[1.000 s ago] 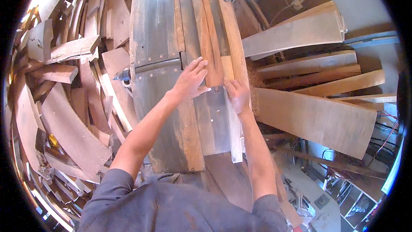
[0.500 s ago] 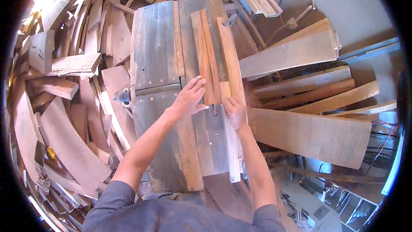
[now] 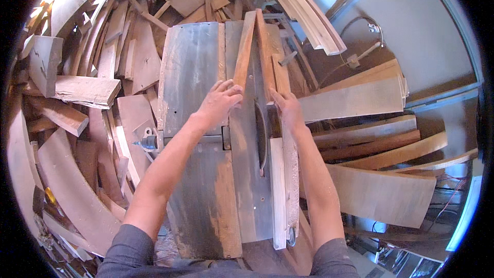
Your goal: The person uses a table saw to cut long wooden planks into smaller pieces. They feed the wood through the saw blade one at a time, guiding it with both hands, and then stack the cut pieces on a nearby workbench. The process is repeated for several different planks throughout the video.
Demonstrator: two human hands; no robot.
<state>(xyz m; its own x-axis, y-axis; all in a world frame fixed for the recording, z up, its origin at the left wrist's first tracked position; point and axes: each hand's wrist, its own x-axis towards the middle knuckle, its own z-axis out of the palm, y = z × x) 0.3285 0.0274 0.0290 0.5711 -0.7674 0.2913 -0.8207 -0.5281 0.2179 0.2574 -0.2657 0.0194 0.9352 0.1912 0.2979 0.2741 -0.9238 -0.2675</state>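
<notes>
Two narrow wooden strips lie at the far part of a table saw [image 3: 198, 72], their far ends close together and their near ends spread apart. My left hand [image 3: 220, 103] is closed on the near end of the left strip [image 3: 247, 46]. My right hand [image 3: 289, 110] has its fingers round the near end of the right strip [image 3: 264, 56], beside the wooden fence [image 3: 281, 74]. Between the hands and nearer to me, a saw blade [image 3: 262, 139] stands up out of its slot. Whether it spins cannot be told.
A pale wooden strip [image 3: 278, 190] runs along the fence's near half. Piled offcuts [image 3: 139, 51] crowd the left side. Wide boards [image 3: 381, 190] lean to the right, and long pale planks [image 3: 303, 10] stand at the back. A blue-tipped tool [image 3: 146, 142] sits at the table's left edge.
Both hands have moved away from me, and the two strips have slid forward past the blade. Their near ends have come apart. The blade, hidden before, now shows.
</notes>
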